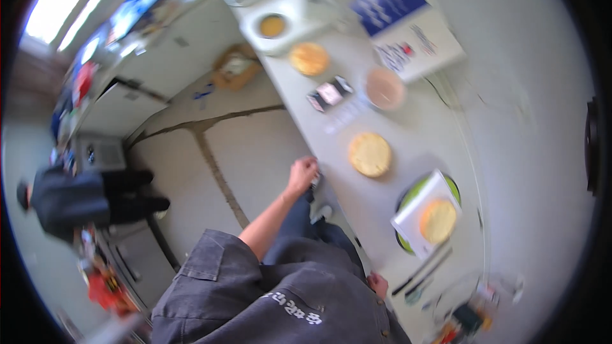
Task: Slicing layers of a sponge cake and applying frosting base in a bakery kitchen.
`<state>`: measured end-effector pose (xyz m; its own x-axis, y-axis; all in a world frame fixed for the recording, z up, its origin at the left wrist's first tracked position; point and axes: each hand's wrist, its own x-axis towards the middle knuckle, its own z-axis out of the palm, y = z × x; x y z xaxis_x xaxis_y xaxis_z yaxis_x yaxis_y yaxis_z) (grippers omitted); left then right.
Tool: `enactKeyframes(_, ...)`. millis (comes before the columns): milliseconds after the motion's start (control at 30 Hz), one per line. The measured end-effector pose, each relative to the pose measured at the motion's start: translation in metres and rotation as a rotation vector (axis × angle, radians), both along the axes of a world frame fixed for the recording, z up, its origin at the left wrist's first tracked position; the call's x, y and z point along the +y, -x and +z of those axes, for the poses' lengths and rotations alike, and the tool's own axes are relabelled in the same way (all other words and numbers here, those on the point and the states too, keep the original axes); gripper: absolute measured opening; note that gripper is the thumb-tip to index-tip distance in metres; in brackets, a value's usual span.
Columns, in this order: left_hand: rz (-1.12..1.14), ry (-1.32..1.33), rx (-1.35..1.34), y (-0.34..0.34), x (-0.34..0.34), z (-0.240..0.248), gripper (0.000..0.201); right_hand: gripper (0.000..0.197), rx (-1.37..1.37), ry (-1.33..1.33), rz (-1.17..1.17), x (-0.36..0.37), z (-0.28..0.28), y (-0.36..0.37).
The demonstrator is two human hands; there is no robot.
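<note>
Bench, green turntable, round cake

The cake lies flat on the bench, left of the turntable: pale yellow top facing up, browner edge, circular outline equally wide every way. Farther left of the turntable, the left hand curls, its hold unclear; nearer than the turntable, the right hand hides its grip.

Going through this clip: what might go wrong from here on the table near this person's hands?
The right hand is close to the end of the long dark tool, so a careless sweep might knock it.

The round yellow cake sits toward one side of the white sheet on the green round stand; pulling the sheet could perhaps shift it.
</note>
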<state>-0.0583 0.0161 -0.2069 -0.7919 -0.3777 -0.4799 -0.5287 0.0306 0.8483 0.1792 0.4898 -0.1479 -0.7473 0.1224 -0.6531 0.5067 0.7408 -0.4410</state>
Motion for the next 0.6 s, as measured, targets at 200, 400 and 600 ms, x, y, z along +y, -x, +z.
enactKeyframes(200,0.43,0.048,-0.38,-0.225,-0.054,-0.003,0.034,0.027,-0.08,-0.131,0.755,-0.024,-0.023,0.086)
enactKeyframes(400,0.744,0.164,-0.759,-0.458,-0.005,0.013,0.026,0.03,-0.178,0.146,0.773,0.028,-0.195,0.12)
enactKeyframes(600,1.171,-0.205,-0.9,-0.582,0.1,-0.022,0.022,0.028,-0.235,0.313,0.985,-0.067,-0.214,0.166)
